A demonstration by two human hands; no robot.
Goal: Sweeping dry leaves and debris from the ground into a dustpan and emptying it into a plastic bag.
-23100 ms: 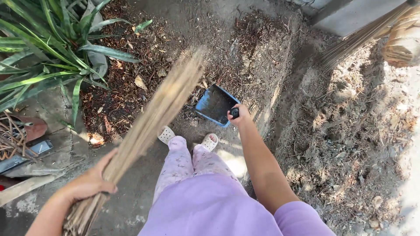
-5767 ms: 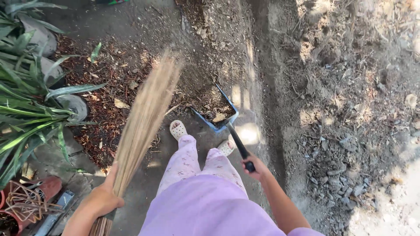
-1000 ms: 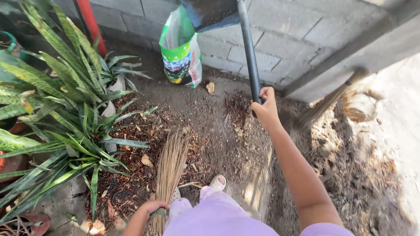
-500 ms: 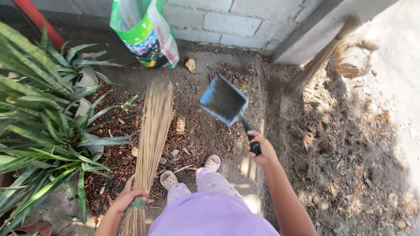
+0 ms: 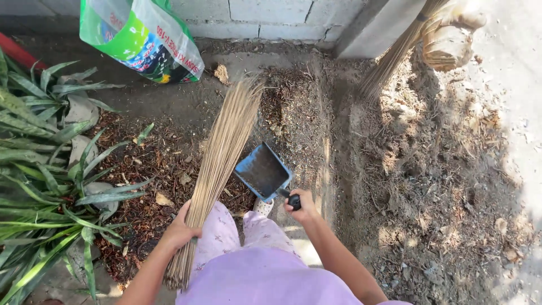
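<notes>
stick broom (image 5: 223,155) beside blue dustpan (image 5: 263,171)

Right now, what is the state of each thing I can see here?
Stick broom: gripped in left hand, bristles pointing forward.
Blue dustpan: held by right hand, looks empty.
Green bag: leaning at the block wall.
Second broom: leaning against the wall.

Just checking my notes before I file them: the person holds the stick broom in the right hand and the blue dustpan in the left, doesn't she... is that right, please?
Not quite: the hands are swapped. The head view shows the left hand gripping the stick broom and the right hand holding the black handle of the blue dustpan.
</notes>
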